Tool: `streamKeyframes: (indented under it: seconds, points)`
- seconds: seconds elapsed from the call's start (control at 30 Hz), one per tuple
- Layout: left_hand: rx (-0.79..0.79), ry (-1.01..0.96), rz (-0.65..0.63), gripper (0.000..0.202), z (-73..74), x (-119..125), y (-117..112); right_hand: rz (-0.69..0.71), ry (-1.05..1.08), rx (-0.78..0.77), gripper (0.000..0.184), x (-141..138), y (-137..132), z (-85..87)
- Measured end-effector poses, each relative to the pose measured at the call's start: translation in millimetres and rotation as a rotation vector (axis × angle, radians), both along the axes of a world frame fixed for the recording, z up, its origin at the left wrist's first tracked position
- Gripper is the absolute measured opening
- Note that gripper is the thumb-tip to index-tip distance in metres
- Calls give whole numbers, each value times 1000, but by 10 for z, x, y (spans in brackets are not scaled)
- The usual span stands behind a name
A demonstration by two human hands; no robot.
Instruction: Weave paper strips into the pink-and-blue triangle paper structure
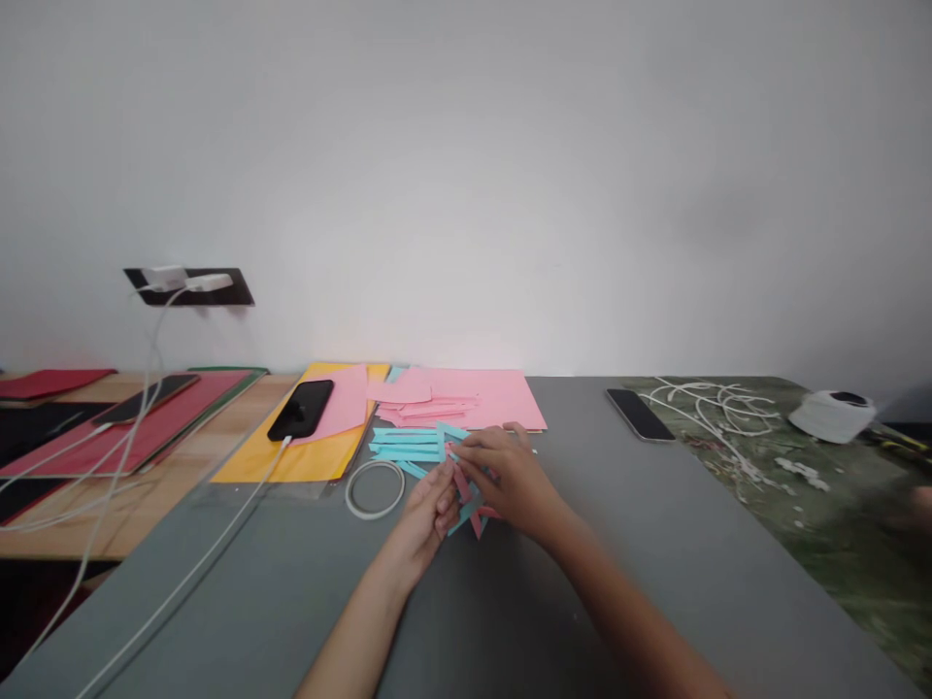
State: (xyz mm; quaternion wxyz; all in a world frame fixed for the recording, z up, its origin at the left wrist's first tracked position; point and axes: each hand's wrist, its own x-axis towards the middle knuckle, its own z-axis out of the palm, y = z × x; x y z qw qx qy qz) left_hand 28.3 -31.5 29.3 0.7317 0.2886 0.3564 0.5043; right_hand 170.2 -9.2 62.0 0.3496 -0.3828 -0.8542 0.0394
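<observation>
Both hands meet over the middle of the grey table around a piece made of pink and blue paper strips [464, 483]. My left hand [428, 505] is closed on its left side, fingers curled and thumb pressing. From the right, my right hand [505, 473] pinches the upper part of the same piece, with fingertips almost touching the left ones. Strip ends stick out above and below the fingers, and the joins are hidden. Just beyond lie flat blue paper strips [408, 446] and a pile of pink paper strips [429, 412]. A roll of tape [375, 489] lies left of my left hand.
Pink sheets [502, 398] lie at the back. A charging phone [301, 410] rests on a yellow envelope [283, 464], its white cable [211, 558] crossing the left side. Another phone [641, 415] lies right, near white string [717, 408]. A blurred hand [921, 503] shows at the right edge.
</observation>
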Motion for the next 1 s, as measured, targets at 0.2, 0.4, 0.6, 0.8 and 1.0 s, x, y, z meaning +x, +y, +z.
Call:
streamKeyframes:
  seconds: [0.2, 0.4, 0.6, 0.8, 1.0]
  points:
    - [6, -16, -16, 39, -16, -13, 6, -5, -22, 8, 20, 6, -18, 28]
    - [21, -28, -25, 37, -19, -16, 11, 3, -43, 20, 21, 19, -15, 26]
    - [13, 0, -20, 38, -21, -16, 17, -14, -40, 17, 23, 5, -20, 19]
    - [22, 9, -17, 40, -31, -10, 24, -33, -24, 23, 24, -19, -11, -23]
    - [26, 12, -7, 39, -28, -8, 18, -40, 13, -21, 21, -46, -54, 7]
